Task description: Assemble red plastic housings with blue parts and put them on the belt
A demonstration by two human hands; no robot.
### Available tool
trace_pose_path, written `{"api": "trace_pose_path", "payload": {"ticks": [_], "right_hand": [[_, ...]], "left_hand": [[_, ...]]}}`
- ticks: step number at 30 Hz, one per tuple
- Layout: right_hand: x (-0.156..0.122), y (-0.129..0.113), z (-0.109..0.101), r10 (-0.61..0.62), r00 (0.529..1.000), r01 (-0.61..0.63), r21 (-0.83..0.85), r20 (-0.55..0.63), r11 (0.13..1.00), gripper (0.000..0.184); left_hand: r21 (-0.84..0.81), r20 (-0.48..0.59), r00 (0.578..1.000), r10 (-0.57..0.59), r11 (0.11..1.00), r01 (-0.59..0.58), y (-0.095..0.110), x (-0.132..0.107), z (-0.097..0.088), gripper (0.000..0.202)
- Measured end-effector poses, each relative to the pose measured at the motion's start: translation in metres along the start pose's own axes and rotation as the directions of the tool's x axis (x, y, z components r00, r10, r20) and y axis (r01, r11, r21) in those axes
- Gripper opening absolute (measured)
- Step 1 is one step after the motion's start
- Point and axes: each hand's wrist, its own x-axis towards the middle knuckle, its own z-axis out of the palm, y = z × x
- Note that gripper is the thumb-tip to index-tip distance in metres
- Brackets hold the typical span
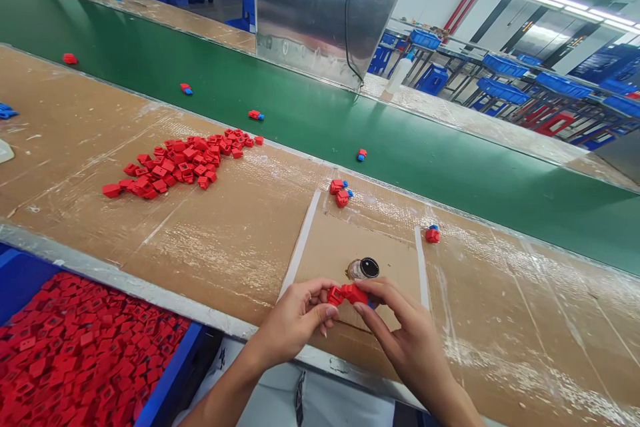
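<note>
Between thumb and fingers, my left hand (299, 319) pinches a small red plastic block (335, 295) with a square opening. My right hand (407, 323) is closed on a larger red plastic piece (354, 293), with a bit of blue showing under the fingers. The two red parts meet or nearly touch; whether they are joined I cannot tell. Just beyond the fingers sits a small round container (356, 269) with a black disc (370, 267) at its side. Two red-and-blue pieces (342, 197) lie farther back, and another red-and-blue piece (433, 234) is to the right.
A heap of red blocks (185, 163) lies on the cardboard-covered bench (240, 233). Behind it runs a green conveyor belt (300, 123) carrying several spaced pieces. At lower left stands a blue bin (173, 373) full of red blocks. A metal panel (320, 13) rises beyond the belt.
</note>
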Motion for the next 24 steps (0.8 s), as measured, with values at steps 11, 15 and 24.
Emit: {"api": "trace_pose_path", "payload": {"ticks": [11,15,24], "right_hand": [[-0.004,0.001,0.006,-0.036,0.999,0.037,-0.026,0.041,0.999,0.013],[-0.009,0.001,0.010,-0.033,0.995,0.039,-0.064,0.091,0.997,0.016],[-0.011,-0.005,0.014,-0.089,0.986,0.102,-0.087,0.142,0.991,0.020]], "left_hand": [[0.062,0.059,0.998,-0.006,0.998,0.003,0.009,-0.003,0.001,0.026],[0.128,0.090,0.995,-0.048,0.991,0.036,0.010,-0.004,-0.002,0.023],[0.198,0.145,0.985,-0.088,0.979,0.058,0.009,-0.002,-0.005,0.017]]}}
